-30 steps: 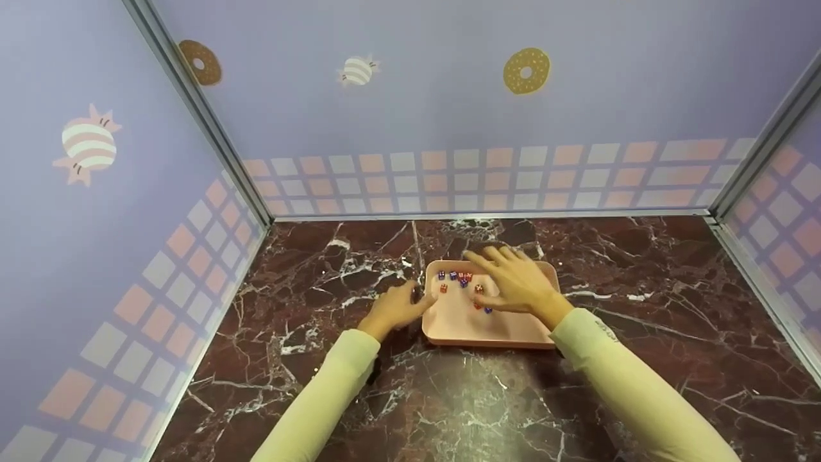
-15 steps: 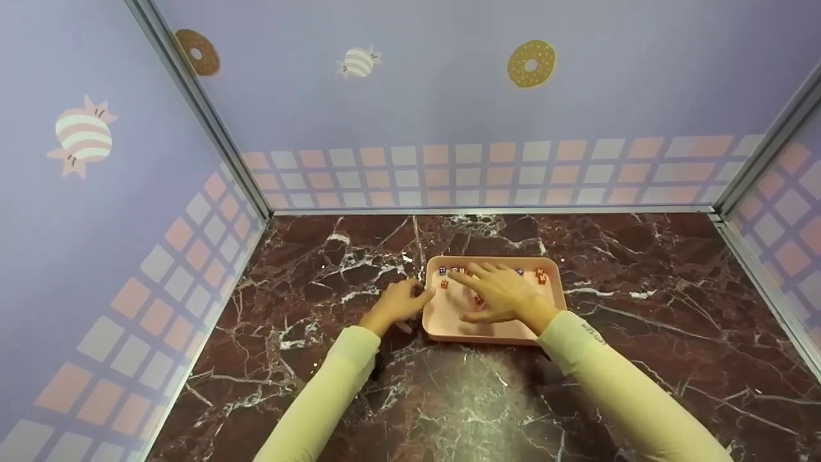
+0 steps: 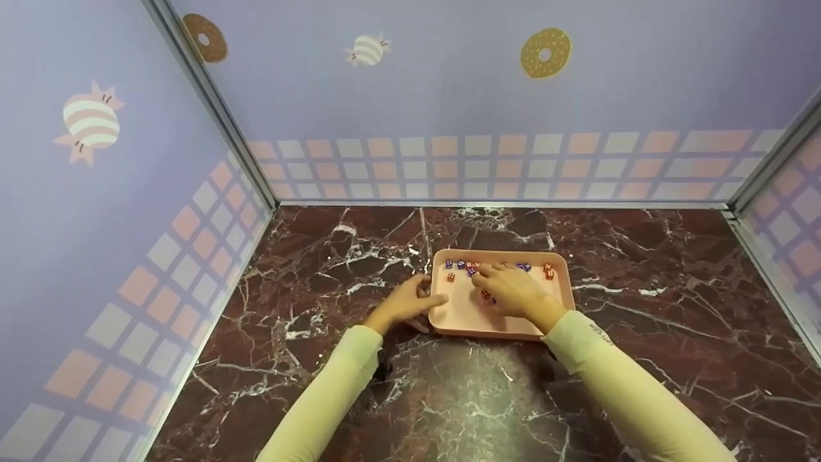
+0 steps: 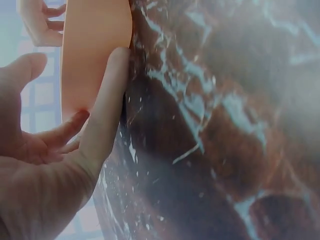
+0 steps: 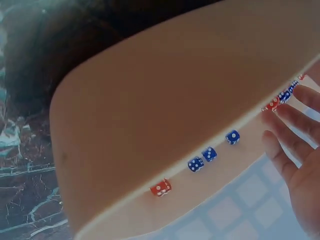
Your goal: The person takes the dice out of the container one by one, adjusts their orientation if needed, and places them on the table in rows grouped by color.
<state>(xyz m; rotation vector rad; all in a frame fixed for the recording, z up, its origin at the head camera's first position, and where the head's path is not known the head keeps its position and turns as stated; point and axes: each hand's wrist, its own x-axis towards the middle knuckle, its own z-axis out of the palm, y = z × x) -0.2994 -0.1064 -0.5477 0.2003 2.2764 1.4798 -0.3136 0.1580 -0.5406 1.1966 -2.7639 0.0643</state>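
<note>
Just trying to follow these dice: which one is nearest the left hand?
The lone red die beyond the left hand, in the left end of the tray; two blue dice lie behind it, other red dice farther right.

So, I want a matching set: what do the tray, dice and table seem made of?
Tray: probably matte plastic; smooth, evenly coloured, rounded corners. Dice: likely plastic, perhaps glossy; bright red and blue, white pips. Table: apparently polished marble or lookalike; white veins, light reflection.
</note>
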